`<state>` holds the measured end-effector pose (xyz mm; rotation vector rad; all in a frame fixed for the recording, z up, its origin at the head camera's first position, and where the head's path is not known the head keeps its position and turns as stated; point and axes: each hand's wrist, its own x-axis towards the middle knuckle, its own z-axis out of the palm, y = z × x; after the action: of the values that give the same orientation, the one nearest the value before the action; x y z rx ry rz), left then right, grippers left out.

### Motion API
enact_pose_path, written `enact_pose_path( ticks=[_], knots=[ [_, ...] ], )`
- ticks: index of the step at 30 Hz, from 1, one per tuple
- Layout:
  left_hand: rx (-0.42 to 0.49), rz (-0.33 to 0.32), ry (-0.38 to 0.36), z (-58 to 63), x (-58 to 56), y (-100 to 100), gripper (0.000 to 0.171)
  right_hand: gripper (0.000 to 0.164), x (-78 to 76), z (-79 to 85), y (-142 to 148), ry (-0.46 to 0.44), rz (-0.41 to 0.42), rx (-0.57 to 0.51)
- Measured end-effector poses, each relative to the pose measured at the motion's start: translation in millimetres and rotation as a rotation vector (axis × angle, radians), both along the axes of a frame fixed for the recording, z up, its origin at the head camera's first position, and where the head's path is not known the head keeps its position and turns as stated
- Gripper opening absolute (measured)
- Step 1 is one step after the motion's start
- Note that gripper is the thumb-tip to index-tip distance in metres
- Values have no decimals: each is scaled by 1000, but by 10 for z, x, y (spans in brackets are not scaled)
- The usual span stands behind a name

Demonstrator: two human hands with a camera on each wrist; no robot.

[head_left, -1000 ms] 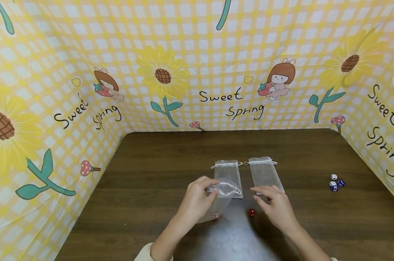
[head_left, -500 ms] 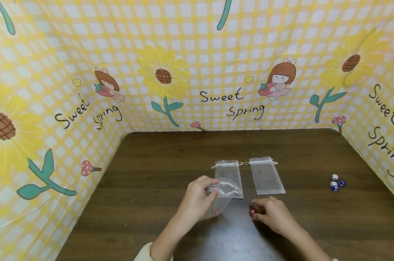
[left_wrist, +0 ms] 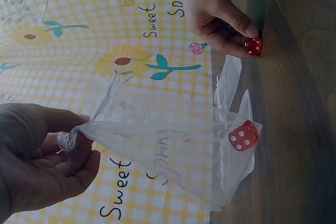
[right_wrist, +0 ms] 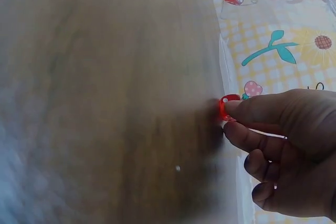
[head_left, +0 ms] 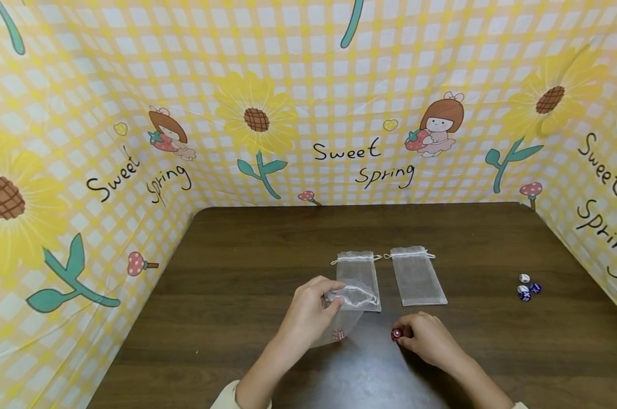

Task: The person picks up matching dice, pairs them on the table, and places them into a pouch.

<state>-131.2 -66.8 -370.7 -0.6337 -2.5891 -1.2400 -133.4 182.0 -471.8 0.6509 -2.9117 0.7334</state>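
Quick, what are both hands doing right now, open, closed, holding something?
Left hand: holding a sheer bag near its top, with a red die inside.
Right hand: pinching a second red die.

Sheer drawstring pouch [left_wrist: 173,148]: white, see-through; pinched near rim by left hand [head_left: 309,309], mouth spread, body hanging below; base contact with counter [head_left: 242,284] unclear.
First red die [left_wrist: 244,136]: white pips; inside pouch at bottom, visible through fabric.
Second red die [left_wrist: 254,46]: white pips; outside pouch, to its right, pinched between thumb and fingers of right hand [head_left: 431,339].
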Motion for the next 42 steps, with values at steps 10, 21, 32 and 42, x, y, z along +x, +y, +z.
enact_pose_path(
  ticks=[10,21,32,42],
  knots=[
    [1,10,-1,-12,9,-9,20,14,-11,58,91,17,-31,28],
    [-17,-1,-28,-38,35,-3,21,22,-36,170,93,183,-226,-121],
    [-14,-14,-21,-33,44,17,20,27,-78,373,87,509,-321,-305],
    [-19,-19,-23,-33,41,31,21,31,-67,591,34,688,-305,-433]
  ],
)
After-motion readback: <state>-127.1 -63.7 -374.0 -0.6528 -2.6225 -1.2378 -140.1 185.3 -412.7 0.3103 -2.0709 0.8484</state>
